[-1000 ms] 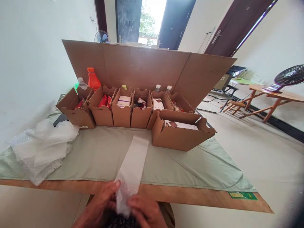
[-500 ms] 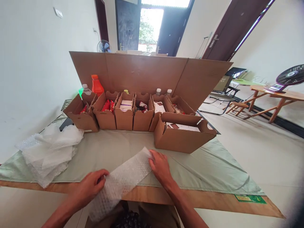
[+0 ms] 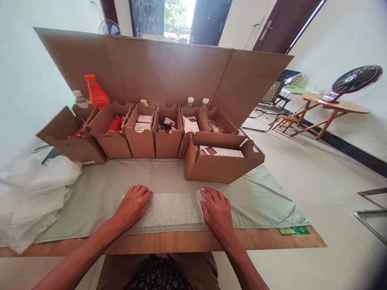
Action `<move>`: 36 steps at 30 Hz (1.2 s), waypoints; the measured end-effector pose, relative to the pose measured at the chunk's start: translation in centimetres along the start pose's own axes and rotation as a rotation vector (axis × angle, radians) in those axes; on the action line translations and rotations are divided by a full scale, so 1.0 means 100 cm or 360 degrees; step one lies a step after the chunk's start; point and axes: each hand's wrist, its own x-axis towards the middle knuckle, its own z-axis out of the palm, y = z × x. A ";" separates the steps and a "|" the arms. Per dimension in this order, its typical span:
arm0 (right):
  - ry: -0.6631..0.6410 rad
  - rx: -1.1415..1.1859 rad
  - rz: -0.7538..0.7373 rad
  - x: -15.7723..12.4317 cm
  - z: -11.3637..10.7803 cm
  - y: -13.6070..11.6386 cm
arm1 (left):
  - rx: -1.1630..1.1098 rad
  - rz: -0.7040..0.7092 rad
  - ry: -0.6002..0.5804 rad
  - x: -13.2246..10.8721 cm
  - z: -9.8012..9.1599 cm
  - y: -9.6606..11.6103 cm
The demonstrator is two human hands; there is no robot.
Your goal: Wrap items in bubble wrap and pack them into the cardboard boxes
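Observation:
A strip of clear bubble wrap [image 3: 173, 207] lies flat across the front of the cloth-covered table. My left hand [image 3: 136, 203] is on its left end, fingers close together and curled down over the sheet; a bit of wrap shows beyond the hand. At the other end, my right hand [image 3: 218, 211] grips the wrap between thumb and fingers, where the edge is raised and folded up. Behind my right hand stands an open cardboard box [image 3: 220, 167] with a white box [image 3: 222, 152] inside.
A row of open cardboard bins [image 3: 140, 143] holds packets and small boxes. A tall cardboard panel [image 3: 169, 68] stands behind, with a red-orange bottle [image 3: 97, 92] and clear bottles before it. Loose bubble wrap [image 3: 33, 193] is piled at left. The table's wooden edge [image 3: 151, 243] is near me.
The bubble wrap went from slanting in the air between my hands to lying level on the table. My left hand moved up onto the tabletop, and the view tilted downward.

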 end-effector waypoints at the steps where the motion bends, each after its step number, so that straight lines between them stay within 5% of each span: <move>1: -0.0059 -0.0043 -0.0083 0.008 -0.003 -0.002 | 0.0016 0.0015 -0.0026 0.000 0.002 0.001; 7: -0.0254 -0.0188 -0.0207 0.047 -0.016 0.000 | 0.0163 0.0013 -0.0105 0.006 0.008 0.002; 12: -0.0403 -0.0083 -0.0383 0.059 -0.006 0.005 | 0.0252 0.0035 -0.0086 0.006 0.010 0.008; 24: -0.0070 0.0316 -0.0424 0.029 0.002 0.041 | 0.0201 0.0048 0.0164 -0.006 0.022 0.000; 36: -0.0084 0.0653 -0.0106 0.020 -0.009 0.040 | 0.0127 0.0024 0.0402 -0.004 0.009 -0.009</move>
